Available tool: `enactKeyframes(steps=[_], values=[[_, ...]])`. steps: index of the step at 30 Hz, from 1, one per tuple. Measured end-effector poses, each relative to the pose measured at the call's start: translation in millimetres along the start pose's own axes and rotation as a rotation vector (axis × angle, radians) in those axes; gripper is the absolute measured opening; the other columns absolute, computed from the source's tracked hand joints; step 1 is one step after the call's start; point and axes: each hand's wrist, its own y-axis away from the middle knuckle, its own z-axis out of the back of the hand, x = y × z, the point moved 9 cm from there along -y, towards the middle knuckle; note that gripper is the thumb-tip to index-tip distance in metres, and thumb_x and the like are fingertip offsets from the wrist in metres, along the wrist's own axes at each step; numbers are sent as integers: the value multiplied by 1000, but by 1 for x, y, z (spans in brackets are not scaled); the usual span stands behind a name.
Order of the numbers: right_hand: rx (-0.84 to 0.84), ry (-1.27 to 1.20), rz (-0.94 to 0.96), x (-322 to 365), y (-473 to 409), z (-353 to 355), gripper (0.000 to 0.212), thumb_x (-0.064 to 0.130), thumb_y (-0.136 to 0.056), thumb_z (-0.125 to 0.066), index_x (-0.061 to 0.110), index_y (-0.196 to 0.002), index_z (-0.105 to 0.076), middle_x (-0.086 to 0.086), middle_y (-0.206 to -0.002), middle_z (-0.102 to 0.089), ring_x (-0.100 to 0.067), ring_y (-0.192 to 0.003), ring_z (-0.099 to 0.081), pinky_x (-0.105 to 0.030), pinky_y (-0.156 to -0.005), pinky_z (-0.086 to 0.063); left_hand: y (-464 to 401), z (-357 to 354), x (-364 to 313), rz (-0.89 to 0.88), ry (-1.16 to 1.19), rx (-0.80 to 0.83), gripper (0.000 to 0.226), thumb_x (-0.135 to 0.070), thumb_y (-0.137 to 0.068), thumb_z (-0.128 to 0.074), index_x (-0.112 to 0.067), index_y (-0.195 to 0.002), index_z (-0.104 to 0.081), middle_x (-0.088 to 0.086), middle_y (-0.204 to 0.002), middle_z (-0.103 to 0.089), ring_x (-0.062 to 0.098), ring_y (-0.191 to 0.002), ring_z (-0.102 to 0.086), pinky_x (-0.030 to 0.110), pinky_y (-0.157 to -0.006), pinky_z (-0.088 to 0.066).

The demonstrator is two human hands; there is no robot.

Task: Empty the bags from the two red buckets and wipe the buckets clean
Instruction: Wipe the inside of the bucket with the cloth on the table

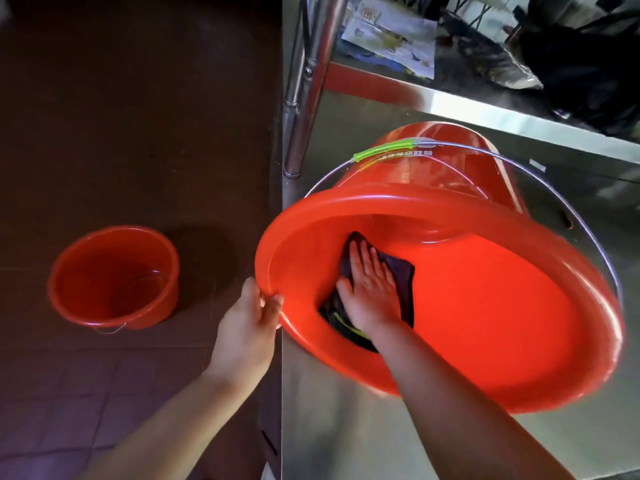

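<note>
A large red bucket (pixel 485 306) lies tipped on its side on a steel table (pixel 346 427), its mouth facing me and its wire handle (pixel 571 209) with a green grip arching over it. My left hand (pixel 249 323) pinches the bucket's rim at the left. Inside the bucket my right hand (pixel 370 289) presses flat on a dark folded cloth (pixel 401 278) against the inner wall. A second, smaller red bucket (pixel 114 275) stands upright on the dark floor at the left, with no bag visible in it.
A steel post (pixel 304 84) rises at the table's left edge behind the bucket. On a raised shelf at the back lie printed papers (pixel 391 32) and dark bags (pixel 581 64). The tiled floor (pixel 104 98) spreads to the left.
</note>
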Motion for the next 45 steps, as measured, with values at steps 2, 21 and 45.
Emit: enactKeyframes(steps=[2,21,45], values=[[10,34,-29,-15,-25,1,69,41,-94,-36,20,-152,-5,-3,-160,-6,-17,-147,-7,-35,-118,-6,-1,6,-7,-38,-42,1,17,-40,-92,-48,-23,-92,-45,3,-80,-63,24,-78,-67,53,-76,-55],[-21,-79,181,61,105,-2,75,37,-80,-39,11,-149,-27,-10,-154,-29,-26,-141,-28,-47,-114,-25,0,-27,13,96,164,158,22,-11,-95,-53,-30,-102,-46,3,-100,-65,24,-95,-65,54,-88,-51],[-33,-46,-155,-27,4,-4,66,30,-95,-32,20,-152,-2,-6,-160,-6,-21,-147,-8,-35,-118,-8,17,-45,12,142,153,334,21,-5,-98,-45,-5,-118,-51,16,-114,-61,18,-104,-62,20,-79,-54]])
